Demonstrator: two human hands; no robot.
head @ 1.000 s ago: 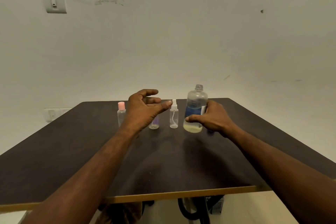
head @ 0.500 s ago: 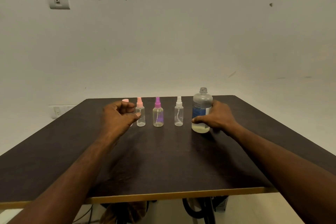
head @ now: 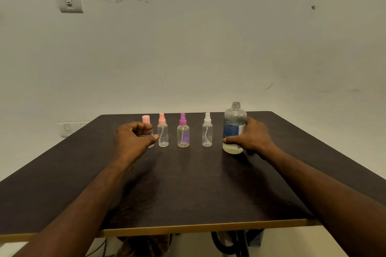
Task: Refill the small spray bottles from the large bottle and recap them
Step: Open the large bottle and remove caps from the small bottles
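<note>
Standing on the dark tabletop [head: 188, 190] in one row near its far edge are all the things of the task. At the right end is the large bottle [head: 234, 127], upright, with its neck open and no cap on it. Only a low layer of pale yellowish liquid shows at its bottom, so little seems left for pouring. The right hand [head: 251, 139] holds this bottle from its right side; the thumb lies across the front near the base and the other fingers curl behind it.

Next in size are four small bottles, all upright and apart from each other. The white-topped spray bottle [head: 207, 132] stands just left of the large bottle, then the purple-topped spray bottle [head: 183, 132], then the pink-topped spray bottle [head: 163, 132]. All three have their spray heads on. How full each one is cannot be told for sure; the purple one looks a little yellowish inside.

At the left end is the pink-capped bottle [head: 146, 120], mostly hidden behind the left hand [head: 133, 142]. The fingers of this hand are curled round its body, with the thumb toward the neighbouring bottle.

Judging from this, the work is either near its end or at its start; no bottle is open for filling now, and the large bottle's cap is not in view.
</note>
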